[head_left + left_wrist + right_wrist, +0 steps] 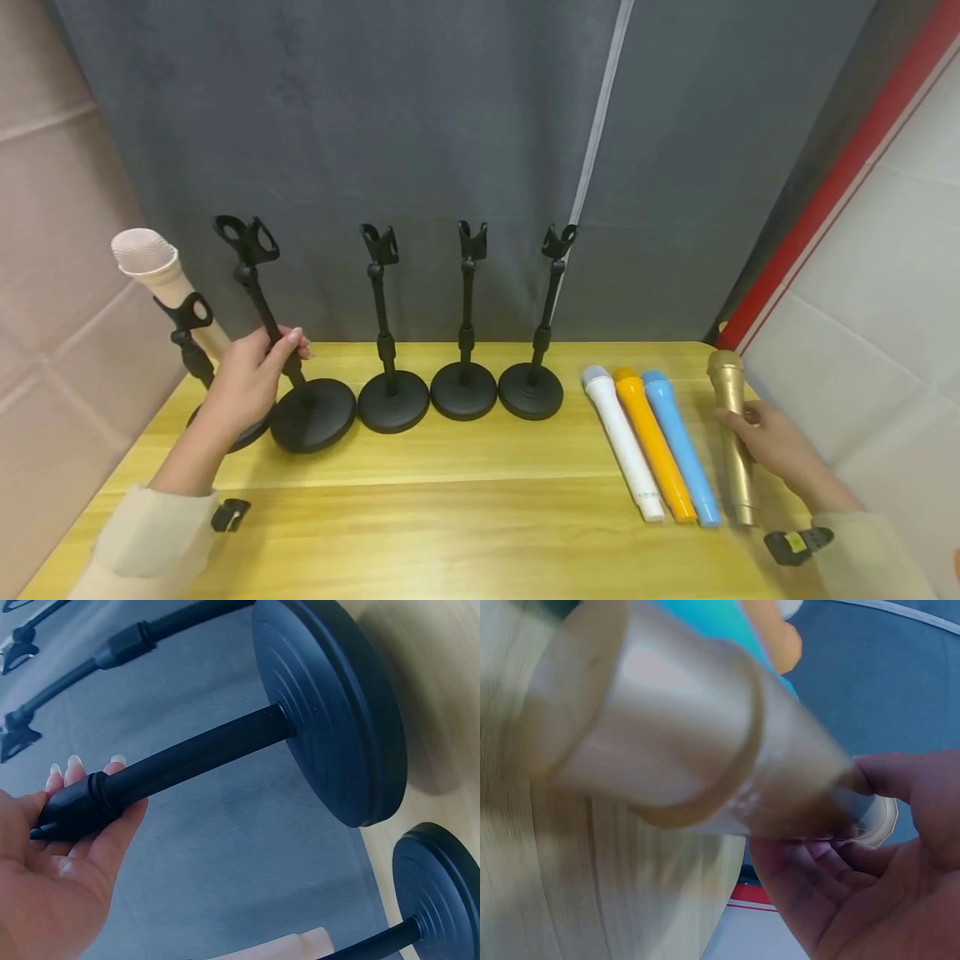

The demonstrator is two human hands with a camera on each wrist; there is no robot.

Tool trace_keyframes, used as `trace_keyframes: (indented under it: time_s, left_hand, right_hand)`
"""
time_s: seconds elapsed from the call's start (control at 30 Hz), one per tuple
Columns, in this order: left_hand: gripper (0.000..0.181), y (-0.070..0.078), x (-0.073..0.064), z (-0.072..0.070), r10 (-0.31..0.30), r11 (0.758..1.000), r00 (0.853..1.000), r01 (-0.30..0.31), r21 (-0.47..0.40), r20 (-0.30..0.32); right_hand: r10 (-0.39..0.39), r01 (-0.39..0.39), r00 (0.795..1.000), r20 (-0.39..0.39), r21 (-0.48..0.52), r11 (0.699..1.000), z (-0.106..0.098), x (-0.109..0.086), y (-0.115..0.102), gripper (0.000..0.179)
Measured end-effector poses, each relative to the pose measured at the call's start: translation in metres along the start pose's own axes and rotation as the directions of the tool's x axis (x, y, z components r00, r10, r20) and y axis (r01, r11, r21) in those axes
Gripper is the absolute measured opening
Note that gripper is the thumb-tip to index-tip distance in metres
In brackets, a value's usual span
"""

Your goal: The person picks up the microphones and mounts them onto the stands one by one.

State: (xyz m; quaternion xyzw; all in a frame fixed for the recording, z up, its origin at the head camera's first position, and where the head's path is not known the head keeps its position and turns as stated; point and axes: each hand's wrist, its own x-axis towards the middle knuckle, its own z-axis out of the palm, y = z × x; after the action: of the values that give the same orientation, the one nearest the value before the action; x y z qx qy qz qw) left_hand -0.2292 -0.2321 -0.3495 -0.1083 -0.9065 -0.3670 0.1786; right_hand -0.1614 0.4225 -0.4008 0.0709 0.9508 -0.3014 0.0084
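Closest to us runs a yellow wood-grained tabletop (420, 533), and as it looks smooth, anything round could roll on it if nudged. Toward its left end, a slim black stand with a disc-shaped base (263, 309) is gripped by the person's left hand (251, 375), thumb and fingers curled round the pole; I can't tell whether the base bears fully on the wood. Swung outward, it could knock the neighbouring black stand (197, 362) just beside it, which carries a cream microphone with a mesh head (178, 287); that pair looks top-heavy, so a bump might tip it. Pushed the other way, it could jostle the three matching black stands (386, 346) along the row.

Off to the right, a shiny gold microphone (738, 471) lies near the table's edge, pinched below its head between the right hand's (768, 437) thumb and fingers. Its slick barrel might slip if that pinch loosens. A drop or sideways sweep could send the light-blue plastic microphone (682, 450), the glossy orange microphone (655, 446) and the slender white microphone (624, 446) rolling, since they lie loosely side by side.
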Motion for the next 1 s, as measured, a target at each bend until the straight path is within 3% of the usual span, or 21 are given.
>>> trace_keyframes:
  time_s: [0.17,0.5,0.77,1.0]
  left_hand:
    - [0.039,0.015,-0.012,0.0,0.024,1.0,1.0,-0.024,-0.012,0.014]
    - [0.034,0.053,-0.028,0.011,0.036,0.997,0.986,-0.025,-0.067,0.163]
    - [0.026,0.077,-0.034,0.043,0.101,0.984,0.967,-0.062,-0.164,0.235]
    - [0.02,0.094,-0.035,0.072,0.134,0.97,0.951,-0.069,-0.233,0.277]
  right_hand:
    - [0.0,0.0,1.0,0.003,0.086,0.996,0.0,-0.009,-0.004,0.07]
    - [-0.052,0.058,0.998,-0.034,0.218,0.974,0.009,-0.023,-0.039,0.062]
    - [-0.056,0.074,0.996,-0.072,0.281,0.957,0.016,-0.026,-0.069,0.057]
    - [-0.089,0.106,0.994,-0.06,0.417,0.903,0.029,-0.023,-0.09,0.056]
